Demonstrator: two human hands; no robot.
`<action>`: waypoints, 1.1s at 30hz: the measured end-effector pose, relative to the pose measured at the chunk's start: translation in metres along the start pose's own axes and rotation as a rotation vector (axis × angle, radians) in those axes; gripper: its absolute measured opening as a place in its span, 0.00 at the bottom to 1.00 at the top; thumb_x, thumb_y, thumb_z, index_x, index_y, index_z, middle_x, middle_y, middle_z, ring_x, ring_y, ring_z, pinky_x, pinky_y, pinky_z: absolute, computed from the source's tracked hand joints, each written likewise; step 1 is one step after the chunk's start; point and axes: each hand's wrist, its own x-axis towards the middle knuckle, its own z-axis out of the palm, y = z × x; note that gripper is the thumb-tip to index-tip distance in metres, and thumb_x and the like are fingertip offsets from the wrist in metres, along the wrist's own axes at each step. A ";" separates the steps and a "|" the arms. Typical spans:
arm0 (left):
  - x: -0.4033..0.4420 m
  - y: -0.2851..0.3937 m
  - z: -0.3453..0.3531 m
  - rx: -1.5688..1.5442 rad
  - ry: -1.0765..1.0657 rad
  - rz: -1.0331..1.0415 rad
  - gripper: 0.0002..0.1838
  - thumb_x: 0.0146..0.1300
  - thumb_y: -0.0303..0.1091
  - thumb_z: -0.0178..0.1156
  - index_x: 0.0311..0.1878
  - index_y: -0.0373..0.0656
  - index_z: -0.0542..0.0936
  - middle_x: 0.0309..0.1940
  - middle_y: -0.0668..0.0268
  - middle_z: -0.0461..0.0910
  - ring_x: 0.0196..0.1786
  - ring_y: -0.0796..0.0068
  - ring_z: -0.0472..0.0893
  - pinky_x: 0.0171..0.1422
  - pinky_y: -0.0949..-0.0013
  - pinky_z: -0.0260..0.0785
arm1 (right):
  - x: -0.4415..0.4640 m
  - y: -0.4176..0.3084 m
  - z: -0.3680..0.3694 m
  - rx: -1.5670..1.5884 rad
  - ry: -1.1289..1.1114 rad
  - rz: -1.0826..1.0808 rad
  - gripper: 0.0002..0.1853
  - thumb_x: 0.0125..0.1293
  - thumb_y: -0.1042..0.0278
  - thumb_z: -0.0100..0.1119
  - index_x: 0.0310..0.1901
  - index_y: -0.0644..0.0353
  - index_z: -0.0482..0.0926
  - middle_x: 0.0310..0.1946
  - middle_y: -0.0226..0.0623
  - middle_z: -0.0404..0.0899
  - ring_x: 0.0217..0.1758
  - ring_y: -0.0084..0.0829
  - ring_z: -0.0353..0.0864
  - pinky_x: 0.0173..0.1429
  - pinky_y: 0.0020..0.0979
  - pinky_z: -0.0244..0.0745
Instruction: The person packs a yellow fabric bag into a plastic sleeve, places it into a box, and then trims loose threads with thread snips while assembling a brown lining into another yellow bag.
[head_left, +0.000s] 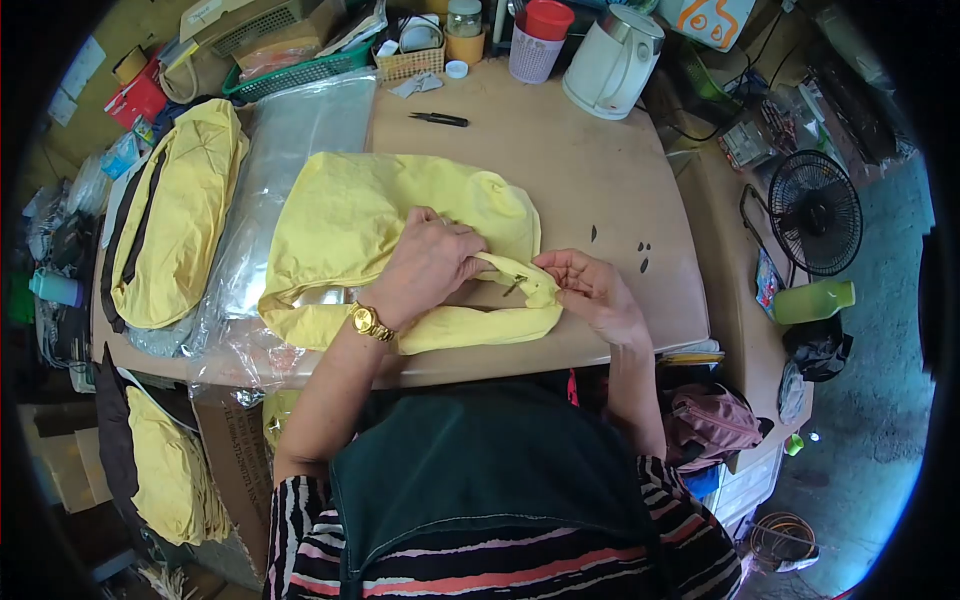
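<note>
A yellow cloth bag (345, 205) with a long strap (480, 330) lies on the brown table in front of me. My left hand (430, 258), wearing a gold watch (370, 321) at the wrist, is closed on the strap near the bag's middle. At the bag's right side, my right hand (597, 293) pinches the same strap by its folded end. Between the two hands a small dark bit shows on the yellow cloth, too small to name. The fingertips of my left hand are partly hidden by the cloth.
Black thread snips (438, 119) lie near the back of the table (640, 200). A white kettle (612, 65) and a pink cup (537, 50) stand behind. Stacked yellow bags (185, 215) and clear plastic sheets (300, 120) are at left; a black fan (815, 212) is at right.
</note>
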 end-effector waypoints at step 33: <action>-0.027 0.025 0.020 -0.033 0.002 -0.377 0.21 0.70 0.47 0.52 0.30 0.37 0.77 0.22 0.46 0.76 0.28 0.44 0.77 0.35 0.49 0.68 | 0.125 0.044 -0.001 0.037 0.514 -0.125 0.17 0.74 0.55 0.49 0.42 0.63 0.75 0.29 0.37 0.80 0.30 0.22 0.82 0.33 0.24 0.77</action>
